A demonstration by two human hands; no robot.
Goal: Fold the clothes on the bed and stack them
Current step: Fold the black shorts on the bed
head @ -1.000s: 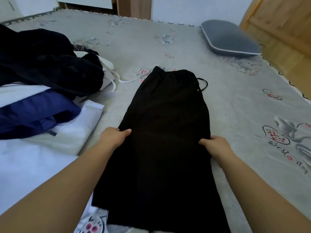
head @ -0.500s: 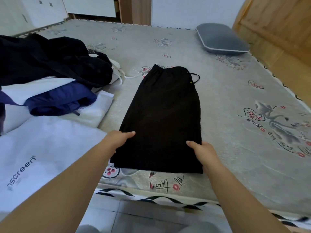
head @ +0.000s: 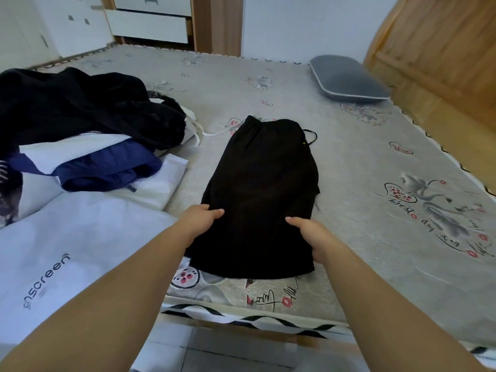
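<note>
Both hands, left hand (head: 201,220) and right hand (head: 314,234), pinch the black shorts' (head: 261,189) side edges (centre frame) on the bed (head: 375,170).

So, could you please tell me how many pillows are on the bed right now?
1. The grey pillow lies at the bed's far right corner, beside the wooden headboard. Another could be hidden behind the clothes pile on the left.

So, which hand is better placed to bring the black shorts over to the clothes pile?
Left, probably. The left hand grips the black shorts on the side facing the clothes pile; the right hand grips the far side.
</note>
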